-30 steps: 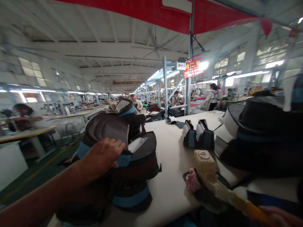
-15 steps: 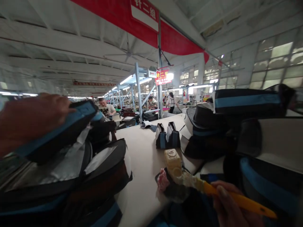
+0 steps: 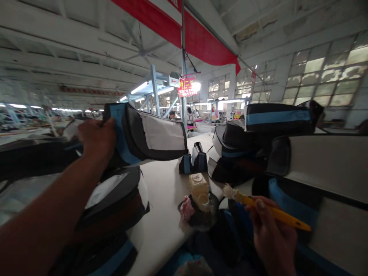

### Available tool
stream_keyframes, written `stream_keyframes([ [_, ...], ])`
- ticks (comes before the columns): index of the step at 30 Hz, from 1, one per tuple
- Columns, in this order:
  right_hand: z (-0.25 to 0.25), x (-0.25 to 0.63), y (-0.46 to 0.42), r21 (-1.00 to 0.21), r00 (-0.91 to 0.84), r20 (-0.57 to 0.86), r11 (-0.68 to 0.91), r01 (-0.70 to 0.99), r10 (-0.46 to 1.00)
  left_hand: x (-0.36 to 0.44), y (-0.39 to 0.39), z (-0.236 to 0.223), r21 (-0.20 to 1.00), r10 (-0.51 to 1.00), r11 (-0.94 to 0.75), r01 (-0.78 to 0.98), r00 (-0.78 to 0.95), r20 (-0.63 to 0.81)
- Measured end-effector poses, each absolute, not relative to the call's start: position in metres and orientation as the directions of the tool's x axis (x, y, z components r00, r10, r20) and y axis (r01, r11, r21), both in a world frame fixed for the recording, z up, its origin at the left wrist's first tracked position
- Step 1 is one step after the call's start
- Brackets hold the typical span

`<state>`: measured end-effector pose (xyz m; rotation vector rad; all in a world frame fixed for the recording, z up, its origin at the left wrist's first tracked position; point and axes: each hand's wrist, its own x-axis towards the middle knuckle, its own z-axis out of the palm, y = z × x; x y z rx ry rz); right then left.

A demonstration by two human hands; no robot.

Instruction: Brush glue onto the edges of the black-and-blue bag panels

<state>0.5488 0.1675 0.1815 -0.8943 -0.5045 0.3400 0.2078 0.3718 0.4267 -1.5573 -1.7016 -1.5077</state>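
Note:
My left hand (image 3: pixel 96 138) grips a black, blue and white padded bag panel (image 3: pixel 149 134) by its blue edge and holds it up in the air above the pile at the left. My right hand (image 3: pixel 271 234) is closed around the yellow handle of a glue brush (image 3: pixel 258 207), its gummy bristle tip pointing left over the table. Just left of that tip stands a yellowish glue-caked pot (image 3: pixel 199 188) on a dark dish (image 3: pixel 201 218), with a pink rag (image 3: pixel 186 209) beside it.
A stack of similar bag panels (image 3: pixel 112 203) lies under my left arm on the white table (image 3: pixel 166 184). More stacked panels (image 3: pixel 287 153) crowd the right side. Two small black-and-blue pieces (image 3: pixel 193 163) stand mid-table. People work at stations farther back.
My left hand has lifted one panel off the left stack and swung it up and to the right. The brush in my right hand has drawn back from the pot. The view turned rightward.

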Motion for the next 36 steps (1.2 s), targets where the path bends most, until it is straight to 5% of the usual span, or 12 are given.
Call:
stream_keyframes([
  [8,0.172,0.551,0.18,-0.86,0.836,0.157,0.489,-0.146,0.525,0.287,0.362,0.268,0.559,0.664,-0.244,0.793,-0.284,0.692],
  [17,0.124,0.554,0.237,-0.931,0.544,0.362,0.258,0.26,0.757,0.26,0.328,0.115,0.696,0.876,-0.17,0.697,-0.217,0.431],
  [26,0.061,0.56,0.348,-0.808,0.277,0.304,0.093,0.582,0.911,0.243,0.285,0.079,0.787,0.945,-0.271,0.555,-0.002,0.328],
  [36,0.028,0.578,0.381,-0.778,0.209,0.248,0.065,0.625,0.946,0.231,0.281,0.091,0.78,0.919,-0.393,0.488,0.176,0.352],
])
